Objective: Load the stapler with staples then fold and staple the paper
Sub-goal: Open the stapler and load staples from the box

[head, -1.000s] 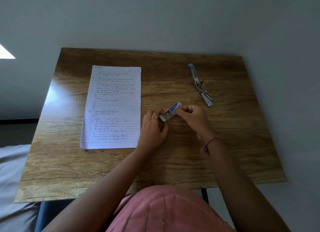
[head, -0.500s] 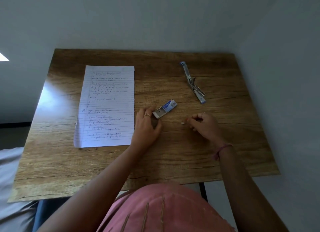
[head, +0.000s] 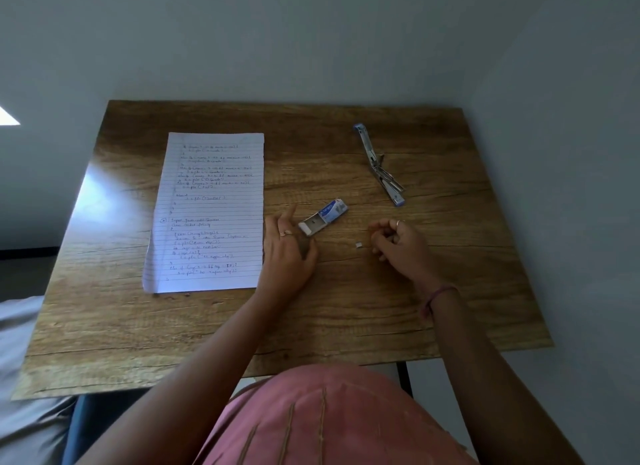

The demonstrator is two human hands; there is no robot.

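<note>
Clearly the small strip of staples (head: 358, 245) on the tabletop (head: 346, 308) is the delicate item: it looks tiny, light and stiff, and I judge it brittle, since glued staples snap apart if bent or squeezed across the middle. It is best pinched by its two long sides between thumb and forefinger and kept level. It lies just beside the fingertips of the right hand (head: 398, 246), on their left, and I cannot tell whether they touch it. That hand rests on the wood with its fingers curled loosely inward, and nothing can be seen held in it. The left hand (head: 289, 253) lies flat and relaxed, fingers extended, holding nothing, its fingers right next to the open tray end of the staple box (head: 323, 216); contact there cannot be made out. The box, slid partly out of its blue sleeve, is light card and would skate on the smooth surface, so steadying it makes sense. The stapler (head: 379, 164) lies swung fully open, well apart from both hands, toward the far right; being metal, it should be rigid and heavier, best held by its base arm. The lined paper (head: 207, 208), thin and floppy, lies flat just left of the left hand.
</note>
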